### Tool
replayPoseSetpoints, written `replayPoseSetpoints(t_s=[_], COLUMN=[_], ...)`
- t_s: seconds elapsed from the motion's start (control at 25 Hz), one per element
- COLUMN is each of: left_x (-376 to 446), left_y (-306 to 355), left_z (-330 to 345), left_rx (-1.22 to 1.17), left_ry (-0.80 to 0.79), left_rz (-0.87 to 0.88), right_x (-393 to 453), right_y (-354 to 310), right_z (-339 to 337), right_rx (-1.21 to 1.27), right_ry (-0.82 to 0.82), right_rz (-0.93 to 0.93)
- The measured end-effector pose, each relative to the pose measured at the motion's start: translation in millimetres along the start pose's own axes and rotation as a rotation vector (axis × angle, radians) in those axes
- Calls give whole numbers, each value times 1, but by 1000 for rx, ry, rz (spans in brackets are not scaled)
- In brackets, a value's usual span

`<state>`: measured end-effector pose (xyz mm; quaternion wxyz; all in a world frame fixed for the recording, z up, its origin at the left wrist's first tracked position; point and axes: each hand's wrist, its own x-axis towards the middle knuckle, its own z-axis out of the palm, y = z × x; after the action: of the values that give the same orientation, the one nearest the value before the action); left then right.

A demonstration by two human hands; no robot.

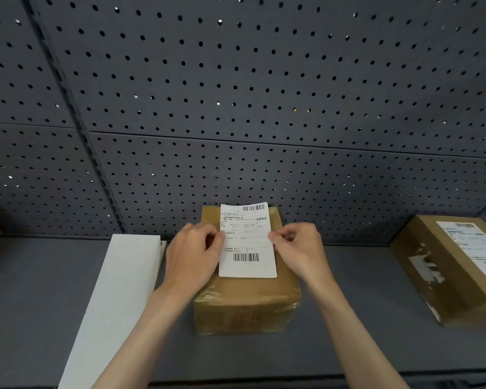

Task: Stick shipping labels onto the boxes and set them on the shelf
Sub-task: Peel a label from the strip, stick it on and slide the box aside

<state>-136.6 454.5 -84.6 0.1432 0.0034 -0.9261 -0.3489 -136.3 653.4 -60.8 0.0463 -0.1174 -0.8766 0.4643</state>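
Hands meet over the box (247, 299): the left hand (192, 252) pinches the left edge of the label (247, 242), the right hand (299, 248) pinches its right edge, holding it just above the box top. The box sits mid-shelf (34, 310), its far end close to the pegboard (236, 80). Left of it lies a long white strip (118, 299) — close by the left forearm. A second, labelled box (455, 265) stands well apart on the right — bare shelf lies between.
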Motion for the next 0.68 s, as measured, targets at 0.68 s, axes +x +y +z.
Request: replayPoseSetpoints(t_s=[0.68], left_x=[6], left_y=[-9], left_z=[7], left_rx=[166], left_ry=[9], left_rz=[202], right_x=[9], right_y=[-11], right_z=[0], right_rx=[-289], right_ry=[-69], right_rz=[-11])
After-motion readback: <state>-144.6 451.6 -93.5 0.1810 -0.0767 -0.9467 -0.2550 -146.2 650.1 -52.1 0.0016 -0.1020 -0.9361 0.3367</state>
